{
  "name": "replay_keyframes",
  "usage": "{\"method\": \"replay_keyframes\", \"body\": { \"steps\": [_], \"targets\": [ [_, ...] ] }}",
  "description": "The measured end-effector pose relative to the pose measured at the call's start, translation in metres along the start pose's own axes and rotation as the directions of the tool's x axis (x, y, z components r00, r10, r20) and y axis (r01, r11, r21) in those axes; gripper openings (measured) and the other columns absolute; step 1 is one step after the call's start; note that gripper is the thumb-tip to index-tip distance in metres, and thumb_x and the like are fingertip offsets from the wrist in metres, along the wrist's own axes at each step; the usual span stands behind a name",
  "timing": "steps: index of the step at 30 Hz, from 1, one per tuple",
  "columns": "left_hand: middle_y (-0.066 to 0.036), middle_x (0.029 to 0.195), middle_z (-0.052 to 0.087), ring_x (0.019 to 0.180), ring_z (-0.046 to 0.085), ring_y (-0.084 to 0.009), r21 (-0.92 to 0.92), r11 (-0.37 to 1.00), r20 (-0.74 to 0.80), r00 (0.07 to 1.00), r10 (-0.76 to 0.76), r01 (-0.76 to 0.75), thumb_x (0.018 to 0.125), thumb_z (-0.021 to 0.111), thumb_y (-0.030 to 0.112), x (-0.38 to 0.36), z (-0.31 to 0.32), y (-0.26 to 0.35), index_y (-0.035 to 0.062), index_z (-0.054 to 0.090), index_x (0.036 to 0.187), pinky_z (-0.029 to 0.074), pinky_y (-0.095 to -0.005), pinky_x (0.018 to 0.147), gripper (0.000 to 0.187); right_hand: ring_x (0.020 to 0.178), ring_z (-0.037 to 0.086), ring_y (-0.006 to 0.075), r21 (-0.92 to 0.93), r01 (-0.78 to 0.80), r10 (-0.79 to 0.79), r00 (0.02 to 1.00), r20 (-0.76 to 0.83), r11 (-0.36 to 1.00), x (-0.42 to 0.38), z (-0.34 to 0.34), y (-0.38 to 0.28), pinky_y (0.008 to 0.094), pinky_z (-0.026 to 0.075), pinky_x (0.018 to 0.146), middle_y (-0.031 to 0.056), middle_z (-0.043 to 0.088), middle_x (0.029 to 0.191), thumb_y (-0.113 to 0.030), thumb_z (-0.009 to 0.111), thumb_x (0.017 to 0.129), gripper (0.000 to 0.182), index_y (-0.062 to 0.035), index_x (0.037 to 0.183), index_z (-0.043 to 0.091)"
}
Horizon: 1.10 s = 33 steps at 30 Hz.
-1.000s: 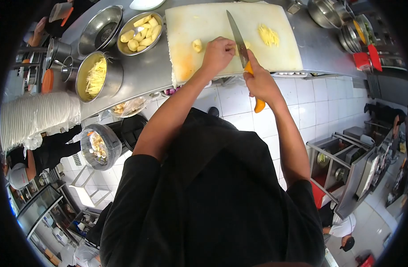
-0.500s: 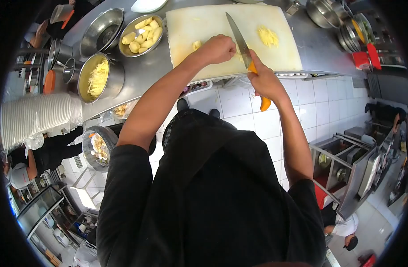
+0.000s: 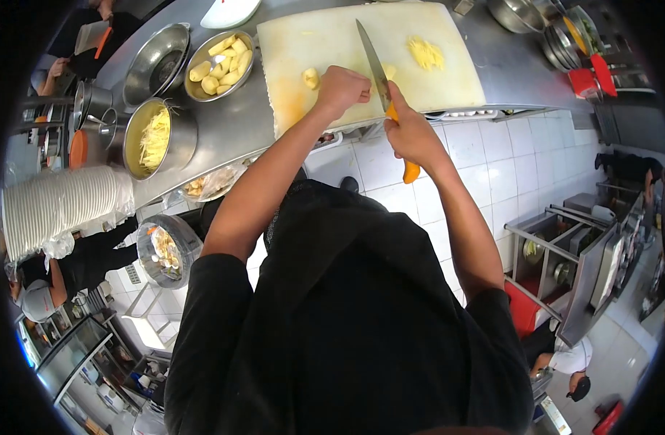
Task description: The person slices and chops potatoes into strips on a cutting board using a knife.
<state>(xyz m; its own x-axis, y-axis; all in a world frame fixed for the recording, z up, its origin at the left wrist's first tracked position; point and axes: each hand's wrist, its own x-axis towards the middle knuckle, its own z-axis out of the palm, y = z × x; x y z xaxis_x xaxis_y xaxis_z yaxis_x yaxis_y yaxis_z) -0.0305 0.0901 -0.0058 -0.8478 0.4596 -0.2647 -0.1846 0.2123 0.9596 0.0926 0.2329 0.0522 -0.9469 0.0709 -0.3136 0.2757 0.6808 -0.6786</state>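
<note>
My right hand (image 3: pixel 413 138) grips the orange handle of a kitchen knife (image 3: pixel 373 59), whose long blade points away from me over the white cutting board (image 3: pixel 292 51). Close to the left side of the blade, my left hand (image 3: pixel 345 93) is closed with its fingers curled down on the board; whatever lies under them is hidden. A peeled potato piece (image 3: pixel 310 78) rests left of that hand. Just right of the blade shows a small pale yellow piece (image 3: pixel 389 72). Farther right sits a little heap of potato strips (image 3: pixel 426 54).
Left of the board stand a bowl of peeled potatoes (image 3: pixel 220 67), a metal bowl (image 3: pixel 156 64) and a pot of potato strips (image 3: pixel 155 141). Stacked white plates (image 3: pixel 68 206) are at the counter's left end. Metal bowls (image 3: pixel 521 14) stand far right. Other people work on both sides.
The view has shifted slightly, moving the board leftward in the picture. The knife and both hands stay close together over the board. A pale piece now shows right of the blade.
</note>
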Motion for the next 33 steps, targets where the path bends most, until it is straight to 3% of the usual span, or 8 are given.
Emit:
{"method": "replay_keyframes", "body": {
  "steps": [4, 11, 14, 17, 19, 21, 29, 33],
  "targets": [
    [-0.013, 0.085, 0.070, 0.068, 0.066, -0.0161, -0.264, 0.956, 0.045, 0.992, -0.121, 0.128, 0.078, 0.068, -0.002, 0.003, 0.002, 0.002, -0.0078, 0.068, 0.079, 0.058, -0.0272, 0.063, 0.006, 0.050, 0.060, 0.0240, -0.038, 0.003, -0.003, 1.000, 0.005, 0.999, 0.001, 0.000, -0.001, 0.0383, 0.054, 0.058, 0.0206, 0.065, 0.084, -0.008, 0.046, 0.091, 0.072, -0.0089, 0.156, 0.018],
    [-0.015, 0.083, 0.070, 0.071, 0.068, -0.0203, -0.279, 0.952, -0.029, 0.990, -0.140, 0.127, 0.079, 0.068, -0.002, 0.001, 0.007, 0.003, -0.0106, 0.070, 0.083, 0.061, -0.0291, 0.068, 0.010, 0.051, 0.061, 0.0255, -0.050, 0.066, -0.067, 0.997, -0.029, 0.997, 0.004, 0.004, 0.004, 0.0396, 0.052, 0.059, 0.0201, 0.065, 0.076, -0.007, 0.046, 0.090, 0.072, -0.0086, 0.156, 0.019],
    [-0.016, 0.081, 0.069, 0.071, 0.069, -0.0205, -0.258, 0.958, -0.051, 0.988, -0.144, 0.126, 0.079, 0.068, -0.002, 0.005, 0.009, 0.001, -0.0112, 0.069, 0.082, 0.061, -0.0293, 0.067, 0.010, 0.097, 0.061, 0.0493, -0.029, 0.010, -0.009, 1.000, 0.026, 1.000, 0.002, -0.002, -0.011, 0.0520, 0.046, 0.088, 0.0356, 0.064, 0.099, -0.009, 0.049, 0.087, 0.073, -0.0026, 0.153, 0.020],
    [-0.015, 0.080, 0.069, 0.069, 0.068, -0.0202, -0.248, 0.960, -0.075, 0.985, -0.153, 0.130, 0.079, 0.068, -0.001, 0.007, 0.010, 0.000, -0.0110, 0.068, 0.079, 0.061, -0.0296, 0.066, 0.010, 0.096, 0.062, 0.0492, -0.052, -0.005, 0.007, 0.999, 0.039, 0.999, 0.001, -0.007, -0.018, 0.0519, 0.046, 0.087, 0.0351, 0.064, 0.098, -0.009, 0.049, 0.086, 0.073, -0.0016, 0.153, 0.019],
    [-0.014, 0.078, 0.068, 0.068, 0.068, -0.0198, -0.252, 0.959, -0.079, 0.985, -0.152, 0.128, 0.079, 0.068, -0.001, 0.006, 0.009, 0.000, -0.0104, 0.067, 0.076, 0.060, -0.0297, 0.065, 0.010, 0.065, 0.061, 0.0340, -0.058, 0.024, -0.024, 1.000, -0.002, 0.998, 0.000, -0.002, -0.008, 0.0442, 0.050, 0.069, 0.0250, 0.064, 0.079, -0.009, 0.047, 0.088, 0.072, -0.0056, 0.155, 0.020],
    [-0.013, 0.076, 0.067, 0.067, 0.067, -0.0190, -0.252, 0.961, -0.088, 0.987, -0.135, 0.109, 0.078, 0.068, -0.002, 0.005, 0.009, 0.000, -0.0095, 0.067, 0.073, 0.060, -0.0289, 0.064, 0.009, 0.050, 0.061, 0.0264, -0.065, 0.043, -0.045, 0.999, -0.020, 0.997, -0.004, -0.002, -0.003, 0.0405, 0.052, 0.060, 0.0198, 0.064, 0.069, -0.008, 0.046, 0.089, 0.071, -0.0075, 0.155, 0.020],
    [-0.011, 0.069, 0.065, 0.062, 0.065, -0.0159, -0.274, 0.957, -0.114, 0.984, -0.136, 0.101, 0.075, 0.066, -0.003, -0.001, 0.012, 0.006, -0.0076, 0.064, 0.065, 0.058, -0.0262, 0.061, 0.011, 0.050, 0.061, 0.0271, -0.079, 0.071, -0.074, 0.997, -0.034, 0.994, -0.007, 0.003, -0.002, 0.0407, 0.052, 0.059, 0.0206, 0.063, 0.069, -0.008, 0.046, 0.089, 0.071, -0.0068, 0.155, 0.020],
    [-0.011, 0.069, 0.065, 0.062, 0.065, -0.0159, -0.268, 0.962, -0.115, 0.989, -0.091, 0.057, 0.075, 0.067, -0.003, 0.001, 0.013, -0.003, -0.0075, 0.064, 0.065, 0.058, -0.0267, 0.060, 0.012, 0.052, 0.062, 0.0272, -0.195, 0.188, -0.220, 0.962, -0.158, 0.962, 0.017, 0.020, 0.015, 0.0403, 0.052, 0.059, 0.0232, 0.065, 0.077, -0.008, 0.046, 0.089, 0.071, -0.0065, 0.155, 0.020]
  ]
}}
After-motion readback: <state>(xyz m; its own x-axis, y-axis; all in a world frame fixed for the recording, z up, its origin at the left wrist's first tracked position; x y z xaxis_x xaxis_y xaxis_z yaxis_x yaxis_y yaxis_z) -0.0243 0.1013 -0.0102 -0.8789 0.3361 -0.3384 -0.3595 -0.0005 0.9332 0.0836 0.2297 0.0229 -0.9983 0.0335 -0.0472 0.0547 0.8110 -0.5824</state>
